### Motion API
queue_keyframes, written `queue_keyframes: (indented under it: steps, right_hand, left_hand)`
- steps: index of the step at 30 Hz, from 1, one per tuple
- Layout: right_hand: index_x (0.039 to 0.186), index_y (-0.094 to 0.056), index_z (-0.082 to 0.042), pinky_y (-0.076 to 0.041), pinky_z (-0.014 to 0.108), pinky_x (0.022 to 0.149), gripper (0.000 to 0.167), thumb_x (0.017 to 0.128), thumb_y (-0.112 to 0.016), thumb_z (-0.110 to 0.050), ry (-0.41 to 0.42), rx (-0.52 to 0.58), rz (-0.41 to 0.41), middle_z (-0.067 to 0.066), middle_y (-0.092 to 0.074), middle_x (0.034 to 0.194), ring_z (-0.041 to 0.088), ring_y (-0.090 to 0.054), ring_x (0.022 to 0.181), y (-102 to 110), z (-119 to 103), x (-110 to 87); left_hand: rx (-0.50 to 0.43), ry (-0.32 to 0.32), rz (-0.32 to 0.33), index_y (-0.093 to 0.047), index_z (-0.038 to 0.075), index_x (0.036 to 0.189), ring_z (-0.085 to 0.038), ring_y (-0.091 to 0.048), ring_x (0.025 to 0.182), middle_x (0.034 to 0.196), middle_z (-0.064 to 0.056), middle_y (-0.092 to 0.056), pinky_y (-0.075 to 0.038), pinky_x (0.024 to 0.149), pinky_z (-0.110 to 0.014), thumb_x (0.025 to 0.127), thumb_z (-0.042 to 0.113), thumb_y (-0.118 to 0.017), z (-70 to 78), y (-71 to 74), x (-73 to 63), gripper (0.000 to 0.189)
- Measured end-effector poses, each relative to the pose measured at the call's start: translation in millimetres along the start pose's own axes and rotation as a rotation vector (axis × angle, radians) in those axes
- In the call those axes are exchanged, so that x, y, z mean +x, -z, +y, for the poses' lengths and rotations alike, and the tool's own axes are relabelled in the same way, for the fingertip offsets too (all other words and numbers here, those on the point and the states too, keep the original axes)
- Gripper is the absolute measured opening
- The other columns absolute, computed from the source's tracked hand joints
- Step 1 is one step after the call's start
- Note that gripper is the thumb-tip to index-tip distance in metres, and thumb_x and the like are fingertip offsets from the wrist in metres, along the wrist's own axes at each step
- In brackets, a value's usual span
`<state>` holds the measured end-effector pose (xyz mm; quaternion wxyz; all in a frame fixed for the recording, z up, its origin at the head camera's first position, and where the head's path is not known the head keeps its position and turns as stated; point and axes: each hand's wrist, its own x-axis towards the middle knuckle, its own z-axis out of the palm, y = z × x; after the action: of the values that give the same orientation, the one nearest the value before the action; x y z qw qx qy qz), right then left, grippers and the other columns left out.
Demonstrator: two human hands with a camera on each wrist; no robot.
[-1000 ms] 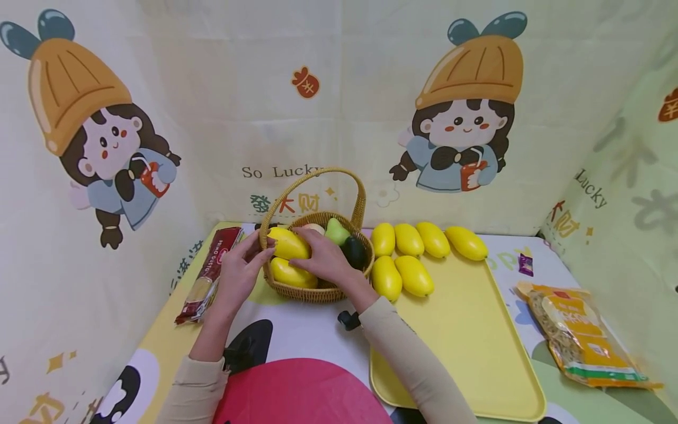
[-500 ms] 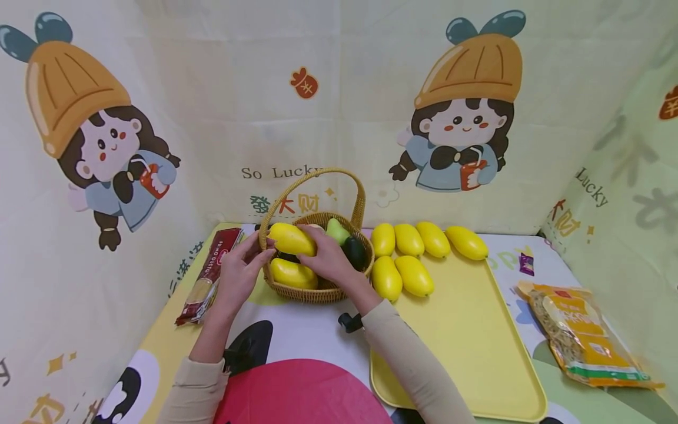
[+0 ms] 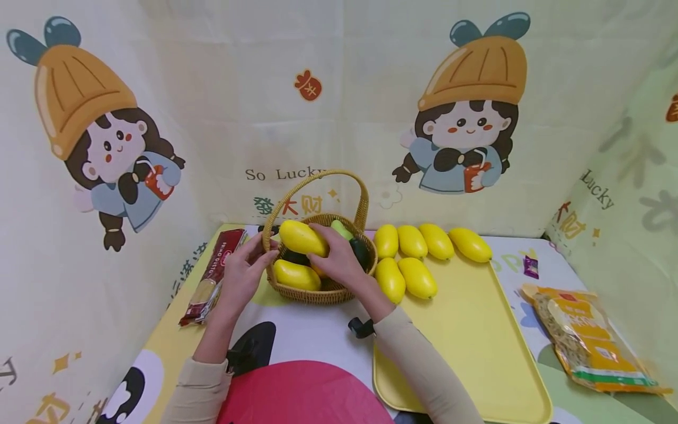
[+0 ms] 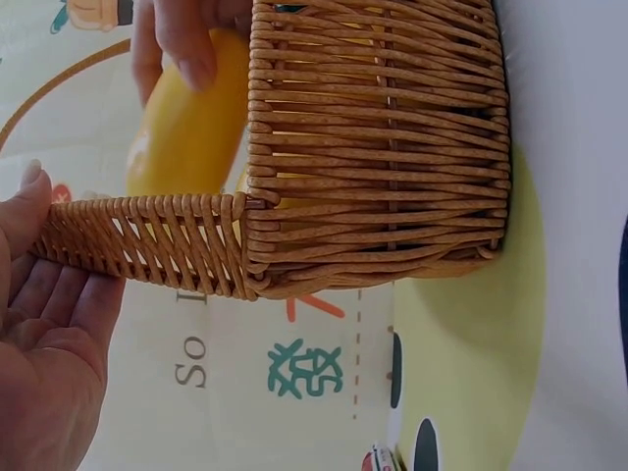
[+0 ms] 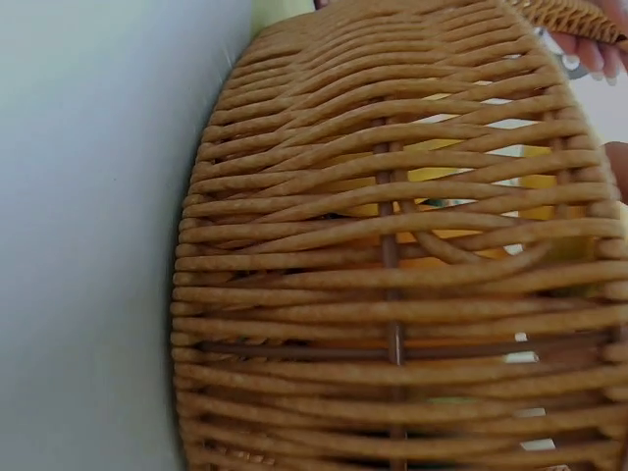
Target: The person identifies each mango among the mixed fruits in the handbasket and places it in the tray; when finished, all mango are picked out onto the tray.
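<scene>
ok, right hand (image 3: 336, 253) has the yellow mango (image 3: 298, 237) pinched, thumb on the near side, fingers on the far side, spread just to the fruit's width. mango is left of those fingertips, tilted, over the wicker basket (image 3: 312, 296) and under the arch of the basket handle (image 4: 147, 231); cannot tell if it touches anything below. left hand (image 3: 245, 271) grips the handle near its foot, thumb one side, fingers the other, so the handle stands between left fingers and mango.

in basket: second mango (image 3: 296, 275) to the near left of the right thumb, dark fruit (image 3: 293, 257) between the two mangoes, mostly covered. beyond right knuckles, pale green fruit (image 3: 341, 228); right of them, dark green fruit (image 3: 361, 252), both partly hidden by the hand.

right of right fingers, outside basket: six loose mangoes (image 3: 412, 241) at the far end of the yellow tray (image 3: 471, 347); right sleeve (image 3: 424, 365) crosses the tray's near left edge. farther right, purple candy (image 3: 531, 267), then orange bag (image 3: 593, 338). left of left fingers, red pack (image 3: 212, 277), close by. right wrist view: weave blocks most of right hand.
</scene>
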<state>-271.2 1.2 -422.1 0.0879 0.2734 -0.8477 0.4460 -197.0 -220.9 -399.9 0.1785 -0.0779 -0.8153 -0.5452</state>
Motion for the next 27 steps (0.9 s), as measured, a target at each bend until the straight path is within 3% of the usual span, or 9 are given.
queue_keyframes:
  steps: [5,19,27]
  right_hand:
    - [0.147,-0.046,-0.024,-0.054,0.037,0.093,0.066,0.087,-0.074,-0.026,0.046,0.001,0.019,-0.004,-0.057,0.137,0.015,-0.056,0.106,10,2,-12.7]
    - [0.143,-0.051,-0.027,-0.049,0.039,0.108,0.064,0.085,-0.079,-0.026,-0.007,-0.001,0.102,-0.004,-0.058,0.14,0.016,-0.055,0.126,43,19,-39.7]
    - [0.142,-0.053,-0.025,-0.055,0.04,0.099,0.064,0.085,-0.08,-0.023,-0.006,0.029,0.146,-0.003,-0.058,0.14,0.017,-0.055,0.126,65,28,-54.6]
  left_hand:
    - [0.017,-0.001,0.009,-0.057,0.023,0.14,-0.014,-0.067,0.11,0.118,-0.004,-0.07,-0.054,0.089,-0.013,0.095,0.029,-0.066,1.9,-0.4,0.4,0.046]
    - [0.033,0.002,0.014,-0.056,0.024,0.141,-0.013,-0.066,0.11,0.118,-0.003,-0.071,-0.053,0.088,-0.011,0.095,0.033,-0.066,3.7,-0.4,-0.9,0.048]
    - [0.035,0.001,0.018,-0.056,0.022,0.141,-0.014,-0.066,0.111,0.118,-0.003,-0.071,-0.052,0.088,-0.01,0.095,0.032,-0.066,2.3,-1.9,-1.3,0.048]
